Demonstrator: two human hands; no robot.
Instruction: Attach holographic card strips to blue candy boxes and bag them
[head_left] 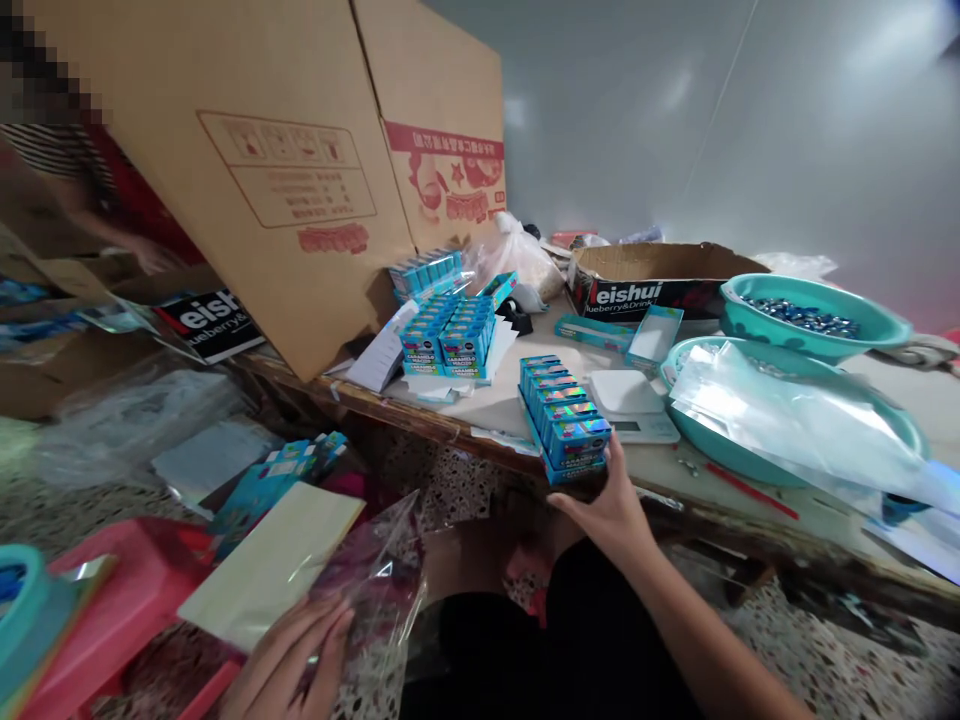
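Observation:
My right hand (611, 505) grips the near end of a display tray filled with small blue candy boxes (570, 415), with the thumb low at its front and the fingers along its right side. The tray sits at the table's front edge, beside a white scale (630, 405). At the lower left, my left hand (292, 660) is closed on a clear plastic bag (390, 570), which hangs loose to its right. A pale flat sheet or pad (277, 565) lies just beyond these fingers. Stacked filled trays of blue boxes (450, 340) stand farther back on the table.
A large cardboard carton (300, 150) rises at the left. Teal basins (817, 315) at the right hold wrapped pieces, with clear bags (795, 410) over the nearer one. An open carton (660, 275) stands behind. A pink stool (127, 600) is at lower left; another person's arm (112, 225) shows beyond.

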